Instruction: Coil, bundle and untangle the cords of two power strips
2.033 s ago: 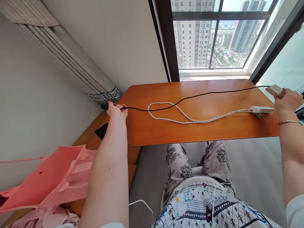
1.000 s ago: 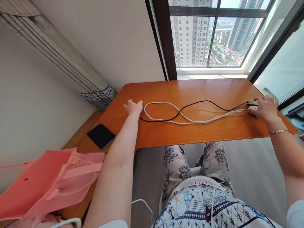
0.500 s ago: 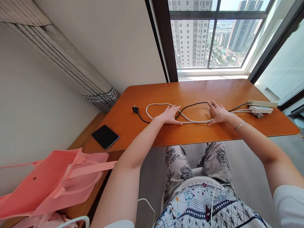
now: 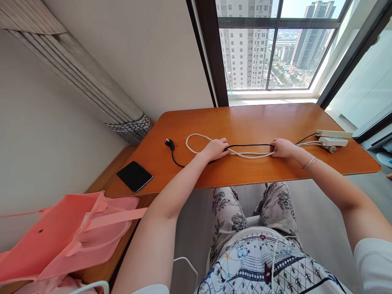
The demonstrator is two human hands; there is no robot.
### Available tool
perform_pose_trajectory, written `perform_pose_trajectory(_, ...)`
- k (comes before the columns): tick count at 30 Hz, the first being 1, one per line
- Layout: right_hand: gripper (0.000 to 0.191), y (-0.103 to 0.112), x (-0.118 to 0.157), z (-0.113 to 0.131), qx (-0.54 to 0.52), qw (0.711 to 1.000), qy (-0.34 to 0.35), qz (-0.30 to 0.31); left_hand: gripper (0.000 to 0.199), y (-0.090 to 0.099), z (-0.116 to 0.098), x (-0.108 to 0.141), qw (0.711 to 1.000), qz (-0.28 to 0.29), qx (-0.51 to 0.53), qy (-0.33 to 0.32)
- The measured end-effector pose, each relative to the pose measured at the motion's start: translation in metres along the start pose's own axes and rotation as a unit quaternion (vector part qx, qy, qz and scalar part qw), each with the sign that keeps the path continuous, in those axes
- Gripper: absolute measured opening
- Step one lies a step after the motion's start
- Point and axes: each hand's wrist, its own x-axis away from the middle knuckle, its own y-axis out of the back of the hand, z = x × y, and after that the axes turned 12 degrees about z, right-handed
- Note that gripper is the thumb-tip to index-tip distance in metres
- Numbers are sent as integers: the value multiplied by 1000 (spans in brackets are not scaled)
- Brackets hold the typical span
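Note:
Stretched almost straight, a black power cord (image 4: 249,145) runs between my two closed hands above the wooden table (image 4: 245,122). My left hand (image 4: 217,149) has its fingers curled round it. My right hand (image 4: 282,147) pinches it further right, with a bend of the white cord (image 4: 256,157) at its fingertips. Whether either hand also grips the white cord I cannot tell. The black cord's plug (image 4: 169,144) lies to the left. At the right end, the cords lead to a beige power strip (image 4: 334,134) and a white power strip (image 4: 334,141).
A black-screened tablet or phone (image 4: 134,176) lies at the table's left front corner. Below it, to the left, is a pink bag (image 4: 76,228). A window (image 4: 272,57) stands behind the table, and a gathered curtain (image 4: 101,85) hangs at the left.
Both hands were spread flat over the cords and have closed. The black cord has been drawn straighter between them, nearer me, and its plug has turned and shifted slightly left.

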Motion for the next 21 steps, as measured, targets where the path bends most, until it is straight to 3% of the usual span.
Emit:
perform_pose_trajectory(3,18,2,1,2,20,1000,-8,12,33,1,0,3,999,13,23,-25)
perform_pose_trajectory(5,18,4,4,3,13,1000,-13,-13,34,1,0,4,999,13,42,-31)
perform_pose_trajectory(10,9,20,16,-3,-127,974,-20,-184,18,-1,-4,5,996,-6,86,8)
perform_pose_trajectory(12,13,32,23,-7,-219,941,-1,-257,28,0,-5,5,993,-30,113,34)
perform_pose_trajectory(16,35,66,39,-14,-402,845,60,-348,48,6,0,6,976,-75,187,85)
perform_pose_trajectory(21,23,112,51,-11,-512,753,85,-404,20,18,11,4,942,-135,293,87)
